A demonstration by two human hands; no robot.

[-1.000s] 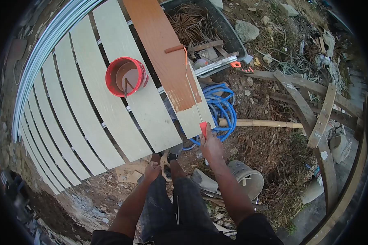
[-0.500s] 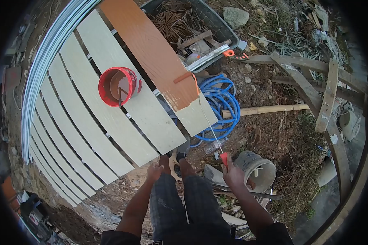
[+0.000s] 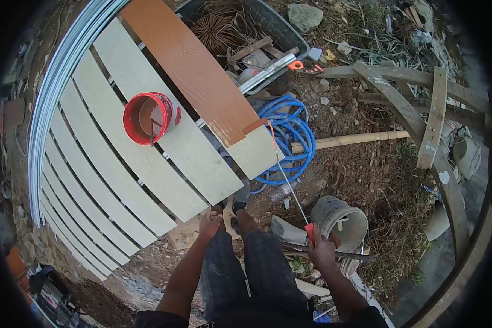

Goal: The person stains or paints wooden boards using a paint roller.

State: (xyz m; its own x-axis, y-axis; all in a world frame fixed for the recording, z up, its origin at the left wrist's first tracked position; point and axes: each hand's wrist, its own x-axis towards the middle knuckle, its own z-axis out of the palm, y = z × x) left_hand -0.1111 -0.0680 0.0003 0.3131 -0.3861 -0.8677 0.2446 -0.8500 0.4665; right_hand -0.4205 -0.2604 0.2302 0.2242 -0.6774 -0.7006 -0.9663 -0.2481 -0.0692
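My right hand grips the red handle of a long paint roller. Its thin rod slants up and left to the roller head, which rests on the painted board near the ragged lower edge of the brown paint. Below that edge, the board's near end is bare and pale. My left hand hangs near the near ends of the unpainted boards, fingers curled with nothing visible in them. A red bucket of brown paint stands on those boards, with a stick-like handle leaning inside.
Right of the boards lies a coiled blue hose by a bamboo pole. A dirty bucket lies tipped near my right hand. A dark tub of scrap stands beyond, weathered planks at right, metal strips at left.
The roller head has moved down the board toward me, to the paint's lower edge. My right hand has drawn back with the handle, down and slightly right. My left hand stays low.
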